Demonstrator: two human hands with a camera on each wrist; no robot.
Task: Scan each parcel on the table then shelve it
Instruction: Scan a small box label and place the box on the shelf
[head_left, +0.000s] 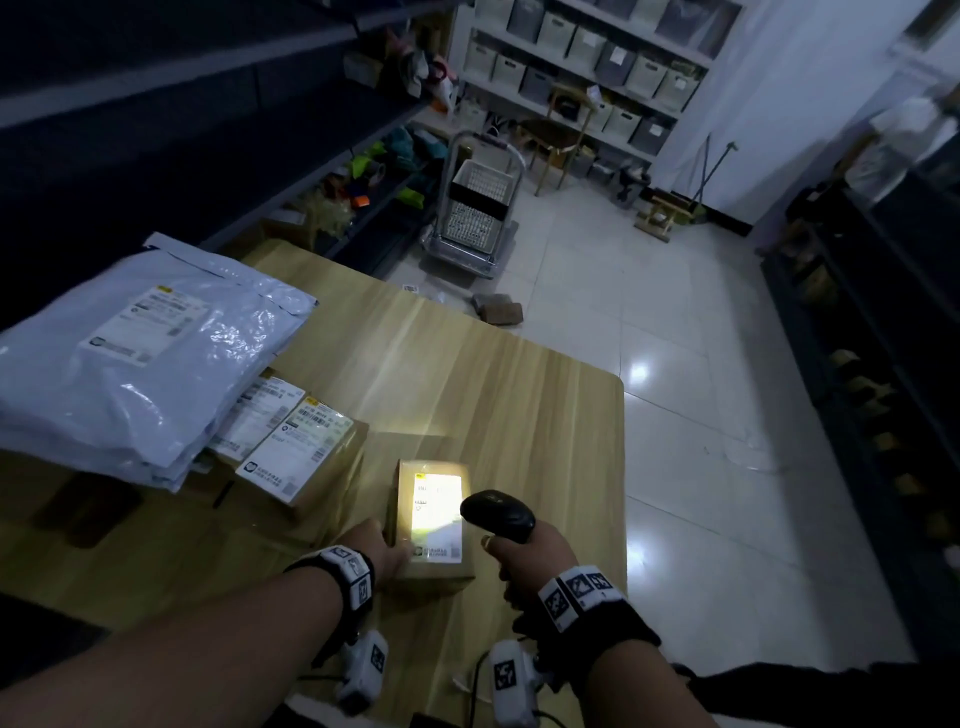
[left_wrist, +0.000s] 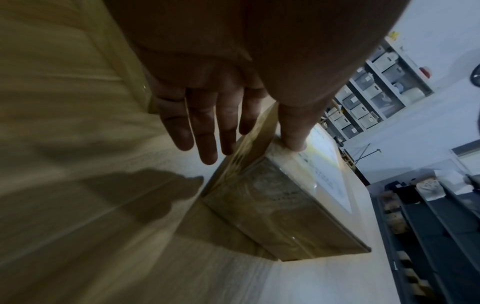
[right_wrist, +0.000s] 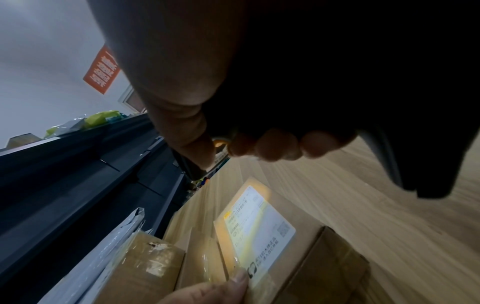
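Note:
A small cardboard box (head_left: 434, 561) lies near the front of the wooden table (head_left: 519, 395). Its white label (head_left: 436, 499) glows under the scanner's light. My left hand (head_left: 387, 548) steadies the box at its near left corner: the thumb (left_wrist: 293, 135) presses on the top and straight fingers (left_wrist: 205, 133) lie along the left side. My right hand (head_left: 530, 561) grips a black handheld scanner (head_left: 498, 512), held just right of the box and aimed at the label (right_wrist: 257, 232). The fingers (right_wrist: 272, 146) are curled round its handle.
A grey poly mailer (head_left: 145, 353) lies on labelled cardboard boxes (head_left: 301, 457) at the table's left. Dark shelving runs along the left (head_left: 156, 130) and right (head_left: 857, 364). A trolley with a basket (head_left: 472, 218) and small parcels (head_left: 498, 306) stand on the tiled floor beyond the table.

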